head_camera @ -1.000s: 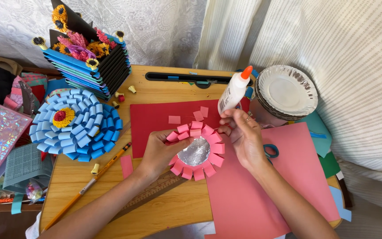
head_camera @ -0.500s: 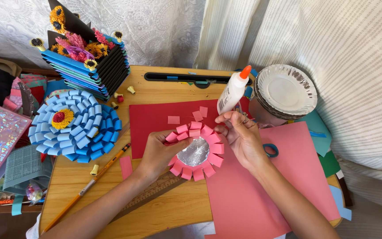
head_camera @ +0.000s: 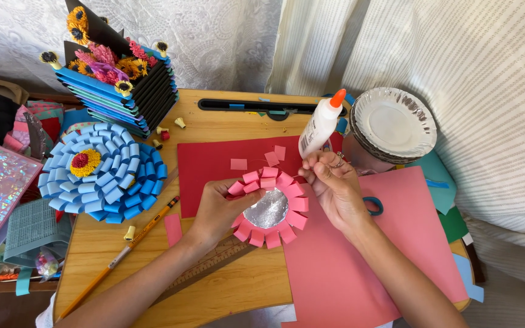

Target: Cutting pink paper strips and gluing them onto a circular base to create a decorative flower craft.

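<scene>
At the near edge of the wooden worktop [head_camera: 226, 291] a wooden ruler [head_camera: 211, 267] lies slantwise, partly under the left forearm, and a yellow pencil [head_camera: 126, 249] lies aslant toward the near left corner. A large pink paper sheet [head_camera: 360, 267] covers the near right part, hanging over the edge.

Just beyond, the left hand [head_camera: 217, 209] grasps the left rim of a small silver-centred paper plate ringed with pink paper loops, the pink flower [head_camera: 268, 209], which rests where the pink sheet meets a red sheet [head_camera: 208, 170]. The right hand [head_camera: 332, 185] is just beside the flower's right upper edge, its fingers pinched together near the base of a white glue bottle [head_camera: 320, 127] with an orange cap; whether they grip the bottle or a small paper piece I cannot tell. Loose pink paper squares [head_camera: 238, 164] lie on the red sheet.

To the left sits a finished blue paper flower [head_camera: 107, 176] with a yellow and red centre. At the far right corner stands a stack of silver paper plates [head_camera: 393, 124]; at the far left, a blue and black folded paper piece [head_camera: 120, 91] topped with small paper flowers.
</scene>
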